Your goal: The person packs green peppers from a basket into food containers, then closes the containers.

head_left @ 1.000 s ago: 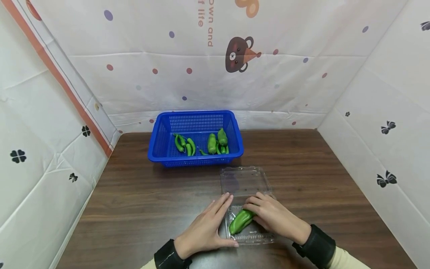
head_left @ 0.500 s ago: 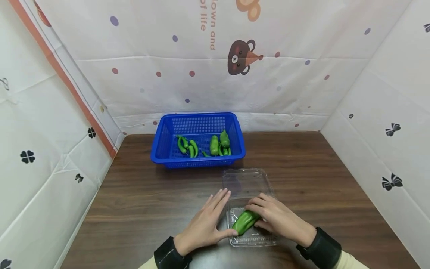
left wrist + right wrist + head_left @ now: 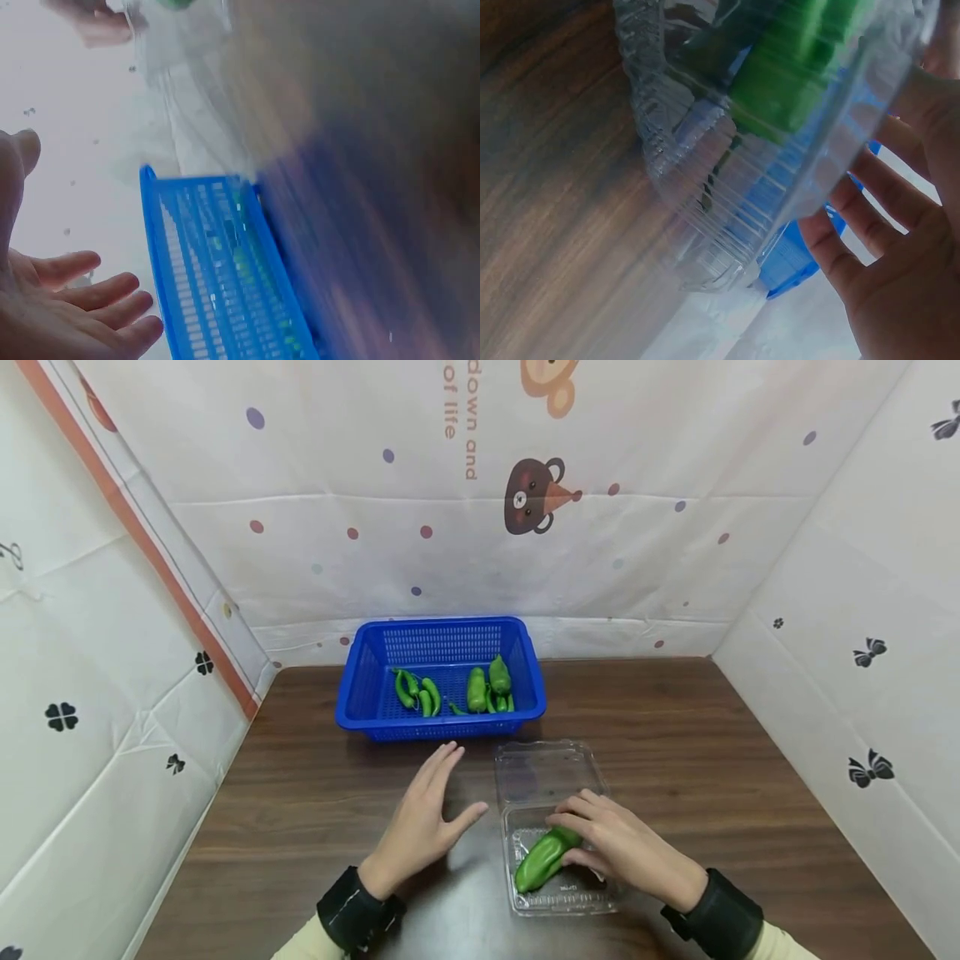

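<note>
Since half a second ago, the left hand [image 3: 420,827] is lifting off the clear plastic clamshell box [image 3: 558,893] and drifting toward the blue basket [image 3: 360,693], fingers spread and holding nothing, while the right hand [image 3: 615,843] is staying on the large green pepper [image 3: 543,858]. That hand is resting its curled fingers over the pepper's upper end, pressing it down into the box's tray near the front edge of the wooden table [image 3: 300,793]; the right wrist view is showing the pepper through the ribbed wall. So 1 pepper is lying in the tray, apparently still being seated, and the hinged lid [image 3: 546,770] is lying open behind it. Several more green peppers [image 3: 450,689] are waiting in the basket, so most of the packing seems to be left, and the lid is not yet closed.
</note>
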{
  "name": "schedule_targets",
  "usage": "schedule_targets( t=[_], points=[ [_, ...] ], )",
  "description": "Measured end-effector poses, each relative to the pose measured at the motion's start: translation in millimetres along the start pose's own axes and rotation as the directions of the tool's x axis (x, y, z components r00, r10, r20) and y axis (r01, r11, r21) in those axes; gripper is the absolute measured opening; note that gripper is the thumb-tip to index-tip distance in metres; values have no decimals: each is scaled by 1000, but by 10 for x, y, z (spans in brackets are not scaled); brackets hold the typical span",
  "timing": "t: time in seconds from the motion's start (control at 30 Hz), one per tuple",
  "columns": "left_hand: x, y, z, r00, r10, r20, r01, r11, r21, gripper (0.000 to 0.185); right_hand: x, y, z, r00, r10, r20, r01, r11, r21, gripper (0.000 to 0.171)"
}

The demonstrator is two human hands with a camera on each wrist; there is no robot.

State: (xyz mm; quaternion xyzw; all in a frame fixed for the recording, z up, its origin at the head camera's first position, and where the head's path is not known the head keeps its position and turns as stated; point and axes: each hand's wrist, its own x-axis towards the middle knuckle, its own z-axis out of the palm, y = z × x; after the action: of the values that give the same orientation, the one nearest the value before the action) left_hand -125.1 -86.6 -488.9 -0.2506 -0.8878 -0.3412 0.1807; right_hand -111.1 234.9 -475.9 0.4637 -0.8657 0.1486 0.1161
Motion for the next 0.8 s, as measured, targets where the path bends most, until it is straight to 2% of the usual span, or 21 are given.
schedule_targets(
  t=[0.23, 0.43, 0.57, 0.7, 0.8],
  points=[
    [57, -162, -143, 996, -57, -70, 58, 998, 17, 74, 59, 15, -49, 998, -11, -59, 10, 1000, -13, 35],
    [113, -305, -267, 984, -116, -135, 123, 991, 45, 69, 161, 48, -113, 994, -22, -109, 19, 999, -31, 29],
    [146, -398, -345, 968, -147, -206, 159, 986, 43, 67, 243, 71, -158, 992, -16, -129, 12, 1000, -26, 29],
    [176, -487, -420, 942, -182, -281, 198, 980, 29, 65, 319, 91, -191, 989, -23, -144, 19, 999, -31, 29],
    [203, -565, -476, 925, -213, -315, 232, 972, 24, 64, 370, 98, -212, 988, -36, -149, 31, 999, -37, 28]
  ],
)
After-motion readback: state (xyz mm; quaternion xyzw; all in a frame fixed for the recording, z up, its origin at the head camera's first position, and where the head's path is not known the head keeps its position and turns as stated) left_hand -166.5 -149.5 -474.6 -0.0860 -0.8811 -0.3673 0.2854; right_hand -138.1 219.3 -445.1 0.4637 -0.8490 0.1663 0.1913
